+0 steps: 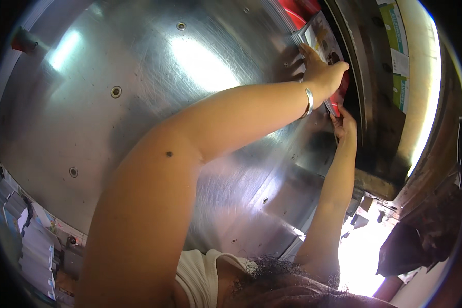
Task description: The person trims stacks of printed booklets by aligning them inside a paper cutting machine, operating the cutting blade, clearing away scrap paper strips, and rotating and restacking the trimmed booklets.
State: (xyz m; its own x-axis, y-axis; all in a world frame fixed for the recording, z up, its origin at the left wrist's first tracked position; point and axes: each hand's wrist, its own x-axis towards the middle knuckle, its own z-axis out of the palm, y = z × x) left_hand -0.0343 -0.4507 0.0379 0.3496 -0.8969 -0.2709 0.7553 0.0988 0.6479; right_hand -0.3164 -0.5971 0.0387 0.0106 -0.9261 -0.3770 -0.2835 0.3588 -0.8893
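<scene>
A stack of printed booklets or sheets (321, 38), glossy with red and pale pictures, lies on a scratched metal work table (154, 66) at the far right. My left hand (323, 77), with a silver bangle at its wrist, spans the stack. Its fingers are at the stack's left edge and its thumb reaches to the right side. At the near end, my right hand (345, 124) has its fingertips closed around the stack's red corner. Part of the stack is hidden under my left hand.
A dark machine beam (362, 102) runs close along the right of the stack. Behind it is a bright light strip (431, 92) beside green-and-white labels (395, 31). More red printed stock (297, 13) sits at the far edge. Stacked papers (36, 246) stand at the lower left.
</scene>
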